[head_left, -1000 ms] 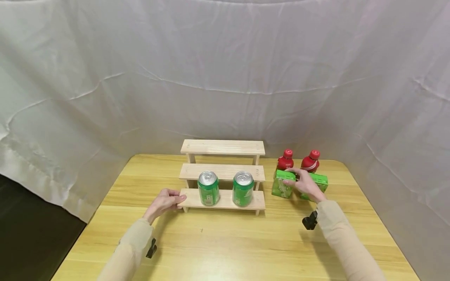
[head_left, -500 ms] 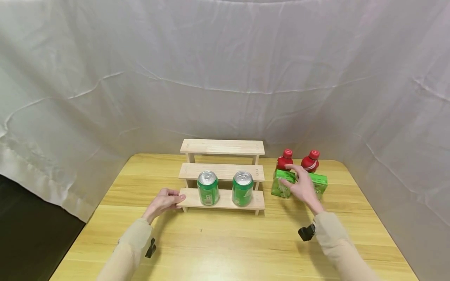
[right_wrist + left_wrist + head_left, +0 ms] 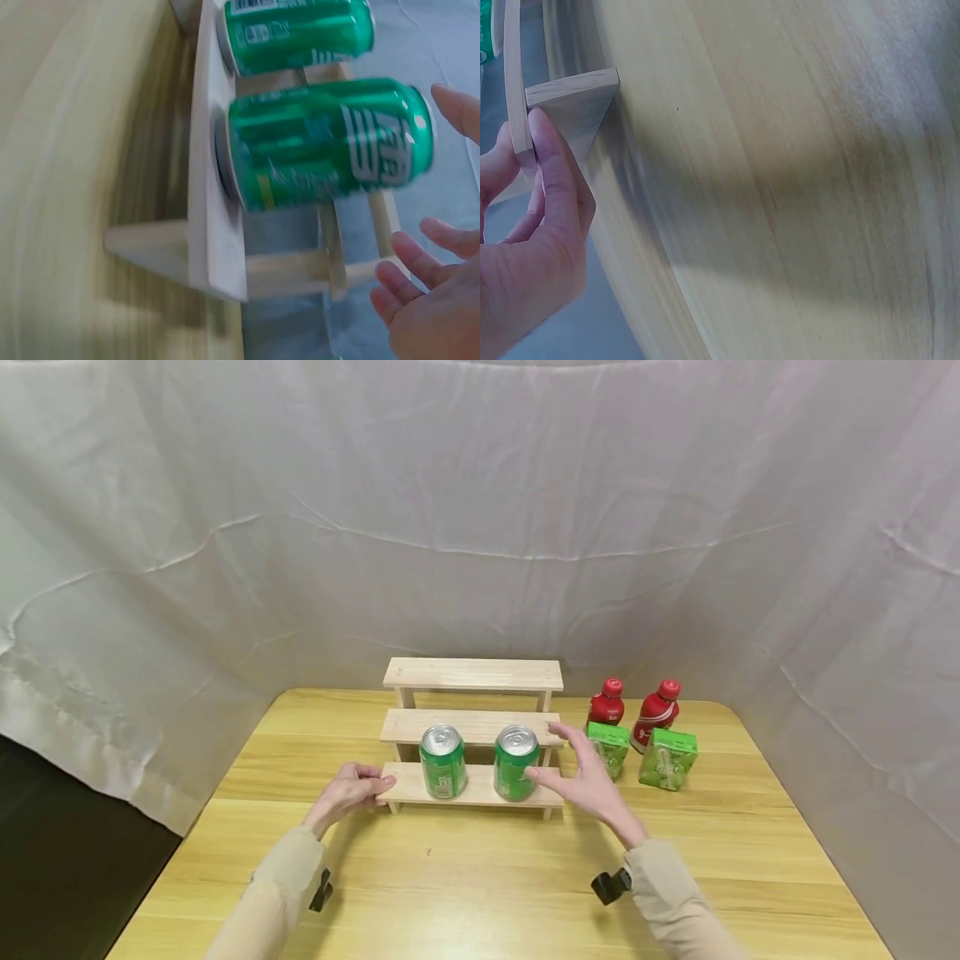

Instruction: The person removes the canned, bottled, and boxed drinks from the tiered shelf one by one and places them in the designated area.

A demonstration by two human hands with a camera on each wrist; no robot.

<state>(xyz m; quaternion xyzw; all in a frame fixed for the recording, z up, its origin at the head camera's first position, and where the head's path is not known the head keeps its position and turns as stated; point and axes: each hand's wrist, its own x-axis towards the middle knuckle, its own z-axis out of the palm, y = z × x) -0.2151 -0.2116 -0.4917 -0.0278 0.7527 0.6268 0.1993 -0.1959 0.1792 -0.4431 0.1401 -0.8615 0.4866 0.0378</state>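
A three-step wooden display rack (image 3: 472, 674) stands on the table. My left hand (image 3: 351, 793) pinches the left end of its lowest step, thumb on one face and fingers on the other in the left wrist view. Two green soda cans stand upright on that step, a left can (image 3: 443, 764) and a right can (image 3: 516, 764). Beside the right can is my right hand (image 3: 588, 781), thumb and fingers spread apart with nothing between them. In the right wrist view its fingers (image 3: 411, 262) lie near the top of the right can (image 3: 330, 146).
Right of the rack, two green drink cartons, one nearer the rack (image 3: 609, 749) and one farther right (image 3: 667, 760), stand before two red bottles, a left one (image 3: 606, 703) and a right one (image 3: 656, 714). A grey curtain (image 3: 480, 527) hangs behind the table (image 3: 480, 885).
My right hand has moved left, from the green cartons to the right can, leaving both cartons on the table. My left hand has stayed on the rack.
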